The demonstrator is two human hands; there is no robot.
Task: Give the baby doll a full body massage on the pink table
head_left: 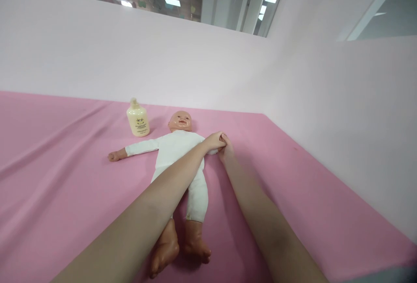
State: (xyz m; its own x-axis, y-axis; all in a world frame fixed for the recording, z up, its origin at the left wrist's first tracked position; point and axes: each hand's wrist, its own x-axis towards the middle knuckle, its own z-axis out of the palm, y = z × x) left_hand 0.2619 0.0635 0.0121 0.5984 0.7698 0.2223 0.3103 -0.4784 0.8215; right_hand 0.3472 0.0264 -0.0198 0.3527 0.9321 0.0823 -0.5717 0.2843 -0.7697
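A baby doll (180,146) with a white cloth body and plastic head, hands and feet lies on its back, head toward the wall. Across its body reaches my left arm, and my left hand (215,141) is closed around the doll's arm on the right side of the view. My right hand (226,149) meets it there, its fingers closed at the same small plastic hand, which is mostly hidden between my hands. The doll's other arm (141,147) is stretched out to the left, untouched.
A pale yellow pump bottle (138,119) stands upright left of the doll's head. Pink sheeting (65,196) with some creases covers the surface. A white wall (130,57) rises behind and to the right, with a window or mirror (221,0) above.
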